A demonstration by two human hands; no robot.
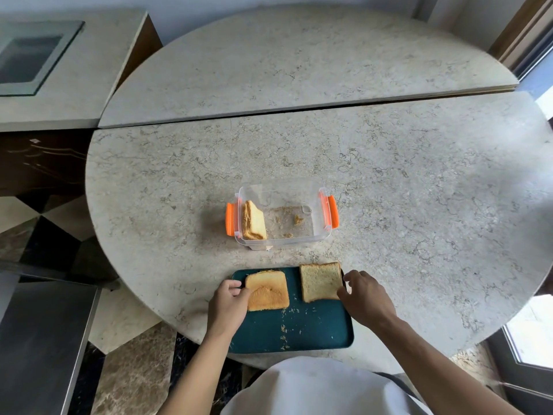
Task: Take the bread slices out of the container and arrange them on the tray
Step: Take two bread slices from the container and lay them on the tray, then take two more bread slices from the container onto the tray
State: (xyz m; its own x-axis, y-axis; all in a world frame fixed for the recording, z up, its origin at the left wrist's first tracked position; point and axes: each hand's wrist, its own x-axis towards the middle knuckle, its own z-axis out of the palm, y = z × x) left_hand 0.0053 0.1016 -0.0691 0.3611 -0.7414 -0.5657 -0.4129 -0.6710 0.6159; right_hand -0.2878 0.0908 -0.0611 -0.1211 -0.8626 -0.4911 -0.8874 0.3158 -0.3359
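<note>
Beyond the container (284, 215), the worktop (389, 163) lies bare on every side. Inside the container, bread (253, 220) leans at its left wall; the right part holds only crumbs.

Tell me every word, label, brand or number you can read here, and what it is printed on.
None: no readable text shows anywhere.
The clear container with orange clips, the teal tray, the bread slices and the marble table all appear unmarked.
</note>
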